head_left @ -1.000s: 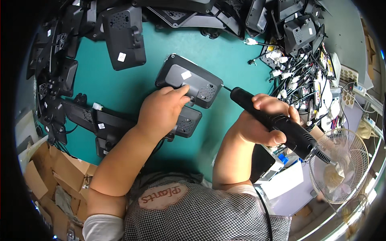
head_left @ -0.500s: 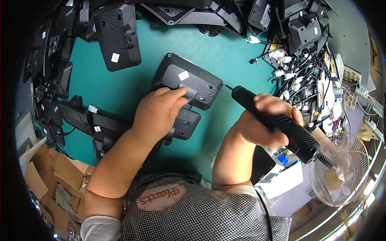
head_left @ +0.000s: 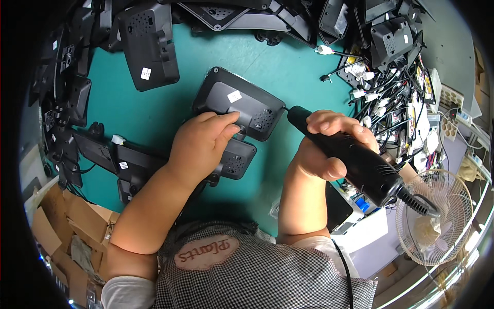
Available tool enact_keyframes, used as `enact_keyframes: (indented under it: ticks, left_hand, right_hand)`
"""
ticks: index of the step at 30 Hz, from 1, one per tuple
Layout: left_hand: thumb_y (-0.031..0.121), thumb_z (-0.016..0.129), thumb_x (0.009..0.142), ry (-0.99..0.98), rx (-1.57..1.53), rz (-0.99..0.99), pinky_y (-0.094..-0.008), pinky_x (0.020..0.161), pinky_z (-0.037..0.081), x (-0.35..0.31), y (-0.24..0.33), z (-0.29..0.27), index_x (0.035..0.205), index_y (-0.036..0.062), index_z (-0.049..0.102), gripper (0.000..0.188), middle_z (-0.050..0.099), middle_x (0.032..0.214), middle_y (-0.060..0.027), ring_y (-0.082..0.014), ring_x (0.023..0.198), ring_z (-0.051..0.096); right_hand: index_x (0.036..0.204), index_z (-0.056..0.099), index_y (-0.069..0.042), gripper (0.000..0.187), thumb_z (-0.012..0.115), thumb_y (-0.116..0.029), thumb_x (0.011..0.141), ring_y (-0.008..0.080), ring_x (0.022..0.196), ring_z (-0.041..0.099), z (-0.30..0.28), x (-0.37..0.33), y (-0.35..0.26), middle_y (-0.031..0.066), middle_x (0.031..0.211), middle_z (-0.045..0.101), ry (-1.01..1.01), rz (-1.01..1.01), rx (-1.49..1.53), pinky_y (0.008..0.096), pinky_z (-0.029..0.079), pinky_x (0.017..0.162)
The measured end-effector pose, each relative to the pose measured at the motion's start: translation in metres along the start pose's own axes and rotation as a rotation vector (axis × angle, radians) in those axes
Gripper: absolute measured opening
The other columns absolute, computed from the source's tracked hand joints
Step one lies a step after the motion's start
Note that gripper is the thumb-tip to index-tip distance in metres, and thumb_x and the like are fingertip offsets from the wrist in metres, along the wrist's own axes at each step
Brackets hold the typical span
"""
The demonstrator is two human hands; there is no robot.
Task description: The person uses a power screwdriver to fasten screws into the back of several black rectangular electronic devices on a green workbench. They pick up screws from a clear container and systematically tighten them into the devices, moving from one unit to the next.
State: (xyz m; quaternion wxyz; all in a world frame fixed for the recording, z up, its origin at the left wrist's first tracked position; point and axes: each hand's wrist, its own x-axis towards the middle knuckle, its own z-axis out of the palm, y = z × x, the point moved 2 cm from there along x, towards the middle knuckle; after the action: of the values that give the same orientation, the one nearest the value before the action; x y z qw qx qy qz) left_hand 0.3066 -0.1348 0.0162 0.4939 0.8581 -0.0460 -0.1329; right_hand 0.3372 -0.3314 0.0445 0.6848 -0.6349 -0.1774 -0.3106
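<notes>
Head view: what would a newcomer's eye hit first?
Probably the black power screwdriver in the right hand, its tip at the right corner of the black housing that the left hand touches. Next, the heap of cables at the right, then the round fan at lower right.

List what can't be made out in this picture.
All in the head view:
Driver tip: too small to tell whether it meets a screw.
Underside of the black housing: hidden by the housing itself.
Left part of the lower housing: behind the left hand and forearm.
Topmost black parts: cut off by the picture's top edge.
</notes>
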Motion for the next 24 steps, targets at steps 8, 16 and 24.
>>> enact_keyframes:
  ticks: [8,16,24]
  left_hand:
    - [0.013,0.061,0.083,0.002,0.005,0.011,-0.0322,0.059,0.045,0.001,-0.001,0.002,0.104,0.0061,0.064,0.022,0.058,0.074,-0.0112,-0.0249,0.065,0.055]
    - [0.012,0.061,0.083,-0.022,0.026,-0.012,-0.0321,0.060,0.045,0.000,-0.001,0.000,0.104,0.0060,0.064,0.022,0.058,0.073,-0.0107,-0.0247,0.065,0.056]
    - [0.016,0.055,0.089,0.053,-0.085,0.026,-0.0303,0.063,0.047,-0.001,-0.008,0.003,0.105,0.0036,0.063,0.022,0.062,0.081,-0.0096,-0.0215,0.069,0.058]
  right_hand:
    - [0.108,0.042,-0.003,0.068,0.075,-0.048,0.069,0.0241,0.066,0.060,-0.017,0.005,0.004,0.0132,0.076,0.056,0.069,0.149,0.228,0.0359,0.052,0.057]
    - [0.102,0.043,0.000,0.064,0.077,-0.042,0.069,0.0236,0.057,0.057,-0.006,0.002,0.007,0.0138,0.070,0.055,0.087,0.136,0.193,0.0354,0.051,0.051]
    - [0.108,0.045,-0.008,0.055,0.072,-0.043,0.075,0.0222,0.064,0.058,-0.010,-0.003,0.001,0.0110,0.077,0.057,0.260,0.202,0.091,0.0356,0.051,0.059]
